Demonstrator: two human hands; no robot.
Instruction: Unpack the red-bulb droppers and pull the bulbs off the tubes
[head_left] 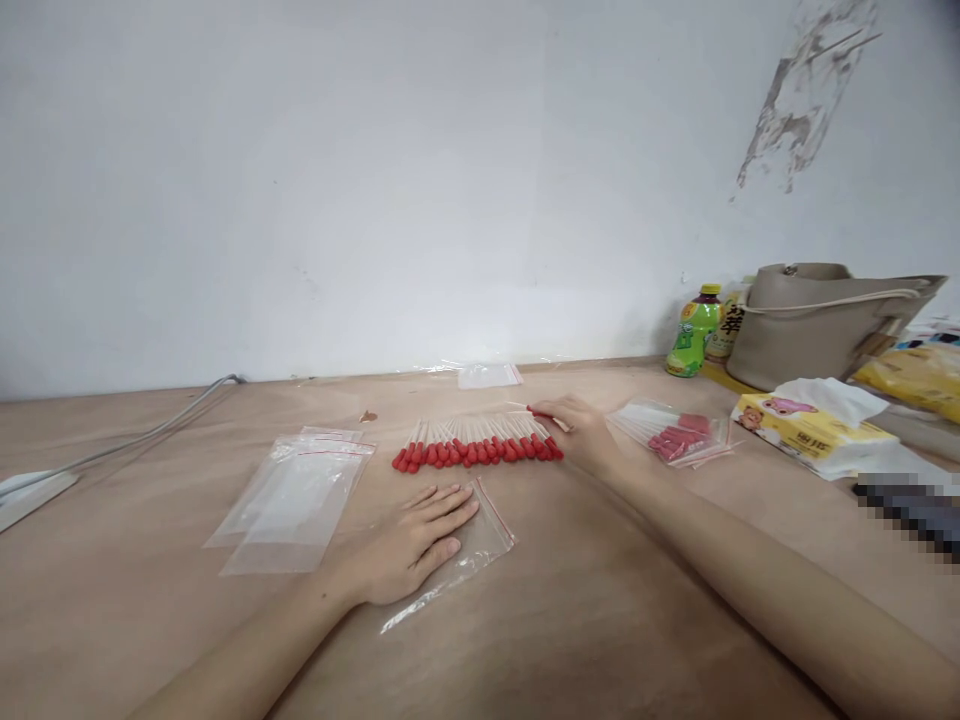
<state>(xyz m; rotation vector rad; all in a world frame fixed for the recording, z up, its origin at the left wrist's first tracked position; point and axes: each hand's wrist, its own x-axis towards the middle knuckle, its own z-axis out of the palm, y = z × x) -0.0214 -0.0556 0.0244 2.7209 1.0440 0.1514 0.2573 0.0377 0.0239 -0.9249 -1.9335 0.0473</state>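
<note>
A row of several thin clear droppers with red bulbs (pixel 476 446) lies side by side on the wooden table (pixel 585 620). My right hand (pixel 579 428) rests at the row's right end, fingers pinched on one red-tipped dropper. My left hand (pixel 415 540) lies flat, fingers stretched out, on an empty clear zip bag (pixel 480 545) just in front of the row.
A stack of empty zip bags (pixel 296 497) lies to the left. A filled bag of droppers (pixel 675 434) sits right of my right hand. Farther right are a tissue pack (pixel 814 430), a beige bag (pixel 821 320) and two bottles (pixel 695 332). A grey cable (pixel 127 440) runs along the left.
</note>
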